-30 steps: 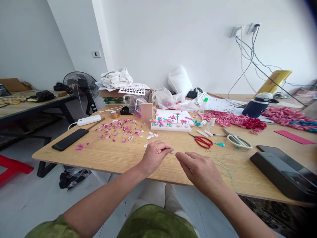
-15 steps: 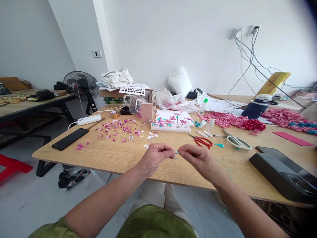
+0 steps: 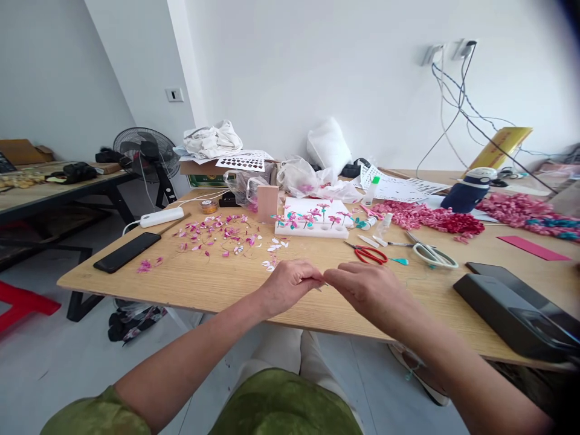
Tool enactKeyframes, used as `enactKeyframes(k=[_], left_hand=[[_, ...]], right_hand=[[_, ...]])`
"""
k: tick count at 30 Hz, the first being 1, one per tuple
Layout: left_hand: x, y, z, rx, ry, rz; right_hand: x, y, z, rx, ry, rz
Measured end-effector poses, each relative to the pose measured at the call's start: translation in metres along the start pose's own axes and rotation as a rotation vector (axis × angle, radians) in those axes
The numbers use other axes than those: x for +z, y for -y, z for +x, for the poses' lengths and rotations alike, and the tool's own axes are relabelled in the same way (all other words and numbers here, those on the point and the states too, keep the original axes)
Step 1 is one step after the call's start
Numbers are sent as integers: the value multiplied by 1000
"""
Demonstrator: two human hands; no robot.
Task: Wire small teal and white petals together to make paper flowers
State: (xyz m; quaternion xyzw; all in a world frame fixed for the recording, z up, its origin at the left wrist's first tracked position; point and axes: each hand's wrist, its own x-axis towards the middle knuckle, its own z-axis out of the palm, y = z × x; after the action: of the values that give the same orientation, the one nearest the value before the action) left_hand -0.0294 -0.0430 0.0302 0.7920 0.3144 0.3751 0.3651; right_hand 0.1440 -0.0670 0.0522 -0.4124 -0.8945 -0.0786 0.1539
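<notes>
Over the table's front, my left hand (image 3: 286,289) is closed in a pinch on a small pale petal-like piece (image 3: 319,289), mostly hidden by the fingers. My right hand (image 3: 369,291) meets it fingertip to fingertip, also pinched; its back is turned up and covers most of the grip. Fine teal thread (image 3: 410,370) hangs below the table edge on the right. Beyond the hands, pink and teal wire-stemmed flowers (image 3: 312,215) stand in a white foam block (image 3: 290,231). Loose pink petals (image 3: 217,232) and white petals (image 3: 275,246) lie to the left.
Red-handled pliers (image 3: 371,255), a teal thread bobbin (image 3: 399,261) and white-handled scissors (image 3: 435,255) lie right of the hands. A black box-like device (image 3: 502,314) occupies the right edge. A phone (image 3: 127,252) and white power strip (image 3: 162,217) are at left. Pink bundles (image 3: 421,217) lie behind.
My right hand has rolled over, its back now facing up, and its fingertips have closed against the left ones. The pale piece shows less. The view has shifted slightly.
</notes>
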Motion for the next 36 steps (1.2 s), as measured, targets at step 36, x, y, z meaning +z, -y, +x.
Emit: enactKeyframes(k=[36], left_hand=[[12,8,-4,-186,-257,-548]], right_hand=[[42,1,-3,297,-173,753]])
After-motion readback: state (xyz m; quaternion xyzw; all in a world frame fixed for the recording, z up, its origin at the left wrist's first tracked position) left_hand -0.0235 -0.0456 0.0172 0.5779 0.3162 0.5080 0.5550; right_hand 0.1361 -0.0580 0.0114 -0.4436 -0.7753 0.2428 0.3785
